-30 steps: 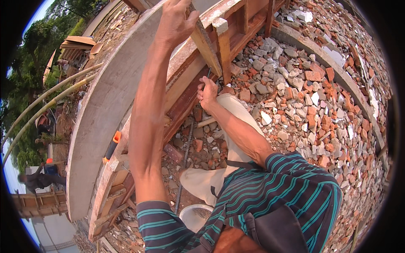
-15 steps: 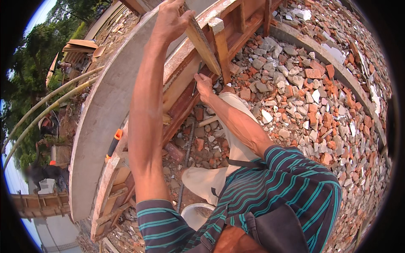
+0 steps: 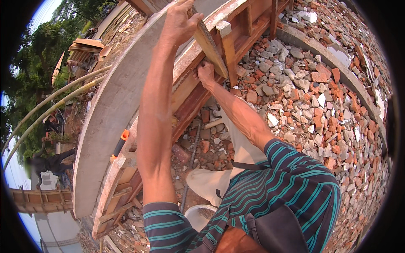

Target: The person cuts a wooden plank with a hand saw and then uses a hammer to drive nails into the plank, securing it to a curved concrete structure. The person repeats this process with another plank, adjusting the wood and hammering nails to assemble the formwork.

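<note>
My left hand [image 3: 180,25] is closed around the upper end of a short wooden plank [image 3: 213,49], which leans across the top edge of the curved wooden formwork [image 3: 184,93]. Lower down, my right hand [image 3: 205,72] has its fingers curled against the formwork's inner face, just left of the plank's lower end. What those fingers hold is hidden. An upright wooden stake [image 3: 228,48] with a whitish top stands right beside the plank. Farther down the formwork, a tool's orange-and-black handle [image 3: 120,144] sticks up.
Broken brick and concrete rubble [image 3: 303,97] covers the ground at right, crossed by a curved concrete edge [image 3: 337,63]. A smooth concrete band [image 3: 105,109] runs outside the formwork. A steel bar [image 3: 192,164] and a pale bucket [image 3: 198,214] lie near my legs. Another person [image 3: 52,162] is far left.
My right hand has moved up against the formwork; the thin dark rod seen in it earlier no longer shows. My left hand still grips the plank. The whole view has shifted slightly.
</note>
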Tool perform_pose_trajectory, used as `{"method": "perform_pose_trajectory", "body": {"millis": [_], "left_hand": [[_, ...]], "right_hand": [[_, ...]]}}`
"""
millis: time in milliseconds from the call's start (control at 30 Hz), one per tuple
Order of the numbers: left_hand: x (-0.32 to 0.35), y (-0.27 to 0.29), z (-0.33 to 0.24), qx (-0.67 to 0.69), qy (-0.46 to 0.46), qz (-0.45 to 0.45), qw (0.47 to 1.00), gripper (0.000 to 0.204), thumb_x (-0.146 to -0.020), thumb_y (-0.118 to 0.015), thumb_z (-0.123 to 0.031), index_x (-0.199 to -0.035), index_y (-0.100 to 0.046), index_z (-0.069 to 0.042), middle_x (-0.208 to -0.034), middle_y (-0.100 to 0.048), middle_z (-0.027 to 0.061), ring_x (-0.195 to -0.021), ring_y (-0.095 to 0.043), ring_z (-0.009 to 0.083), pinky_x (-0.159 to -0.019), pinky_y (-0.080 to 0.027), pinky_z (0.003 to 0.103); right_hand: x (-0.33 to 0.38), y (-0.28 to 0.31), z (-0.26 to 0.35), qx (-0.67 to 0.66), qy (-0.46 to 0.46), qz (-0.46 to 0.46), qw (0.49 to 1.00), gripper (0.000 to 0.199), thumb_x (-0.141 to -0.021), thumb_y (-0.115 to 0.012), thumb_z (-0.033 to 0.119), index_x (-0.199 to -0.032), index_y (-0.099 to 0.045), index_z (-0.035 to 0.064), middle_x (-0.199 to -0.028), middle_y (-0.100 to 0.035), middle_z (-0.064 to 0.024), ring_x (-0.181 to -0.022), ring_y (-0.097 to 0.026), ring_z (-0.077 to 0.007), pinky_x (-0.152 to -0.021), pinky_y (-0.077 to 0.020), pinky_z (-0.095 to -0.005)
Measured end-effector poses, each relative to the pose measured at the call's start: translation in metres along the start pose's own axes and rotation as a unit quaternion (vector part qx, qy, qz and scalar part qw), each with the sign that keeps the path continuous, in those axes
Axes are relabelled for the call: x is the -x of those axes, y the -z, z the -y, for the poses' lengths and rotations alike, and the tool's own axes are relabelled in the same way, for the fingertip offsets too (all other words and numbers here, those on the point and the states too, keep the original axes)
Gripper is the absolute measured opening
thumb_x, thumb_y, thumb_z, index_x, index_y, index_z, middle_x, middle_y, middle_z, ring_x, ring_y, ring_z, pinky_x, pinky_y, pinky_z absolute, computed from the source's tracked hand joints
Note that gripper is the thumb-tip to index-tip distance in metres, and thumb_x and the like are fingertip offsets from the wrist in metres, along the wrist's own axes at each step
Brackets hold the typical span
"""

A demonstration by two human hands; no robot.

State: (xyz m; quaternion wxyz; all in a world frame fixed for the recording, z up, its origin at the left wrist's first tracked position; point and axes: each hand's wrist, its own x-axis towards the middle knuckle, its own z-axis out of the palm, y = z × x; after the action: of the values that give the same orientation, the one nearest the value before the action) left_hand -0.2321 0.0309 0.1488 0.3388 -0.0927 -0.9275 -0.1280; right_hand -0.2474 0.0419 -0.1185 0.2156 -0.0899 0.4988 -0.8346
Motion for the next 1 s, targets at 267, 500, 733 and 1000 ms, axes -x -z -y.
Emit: {"method": "perform_pose_trajectory", "body": {"millis": [267,500,733,1000], "left_hand": [[-0.002,-0.003,0.003,0.004,-0.005,-0.011,1.000,0.057,-0.081,-0.064,-0.015,-0.133,-0.053,0.007,-0.129,-0.057,0.0305,-0.123,-0.056,0.0397,-0.105,-0.043,0.042],[0.002,0.001,0.000,0.016,0.035,0.003,0.999,0.057,-0.081,-0.064,-0.015,-0.133,-0.053,0.006,-0.127,-0.058,0.0308,-0.122,-0.056,0.0402,-0.103,-0.044,0.041],[0.000,-0.006,0.000,0.020,0.049,-0.007,0.999,0.056,-0.081,-0.065,-0.016,-0.133,-0.055,0.003,-0.129,-0.058,0.0293,-0.123,-0.056,0.0400,-0.104,-0.043,0.041],[0.001,-0.005,0.006,0.031,0.029,0.011,0.999,0.060,-0.086,-0.071,-0.020,-0.140,-0.051,-0.002,-0.146,-0.048,0.0208,-0.135,-0.047,0.0318,-0.112,-0.038,0.039]], "right_hand": [[0.002,-0.003,0.000,0.044,0.069,-0.031,0.996,0.017,-0.092,-0.049,0.003,-0.083,-0.058,-0.0075,-0.069,-0.064,-0.0150,-0.049,-0.062,-0.0201,-0.043,-0.0481,-0.0310],[0.042,0.002,-0.001,0.081,0.006,0.053,0.995,0.019,-0.093,-0.051,0.006,-0.086,-0.059,-0.0088,-0.068,-0.063,-0.0171,-0.046,-0.062,-0.0226,-0.040,-0.0500,-0.0317],[0.011,-0.018,0.011,-0.050,-0.087,-0.009,0.995,0.022,-0.086,-0.037,-0.004,-0.095,-0.056,-0.0112,-0.085,-0.063,-0.0223,-0.056,-0.064,-0.0253,-0.043,-0.0513,-0.0329],[-0.015,0.000,0.005,0.061,-0.012,-0.001,0.998,0.022,-0.088,-0.039,-0.003,-0.098,-0.057,-0.0109,-0.071,-0.064,-0.0156,-0.051,-0.063,-0.0231,-0.042,-0.0513,-0.0327]]}}
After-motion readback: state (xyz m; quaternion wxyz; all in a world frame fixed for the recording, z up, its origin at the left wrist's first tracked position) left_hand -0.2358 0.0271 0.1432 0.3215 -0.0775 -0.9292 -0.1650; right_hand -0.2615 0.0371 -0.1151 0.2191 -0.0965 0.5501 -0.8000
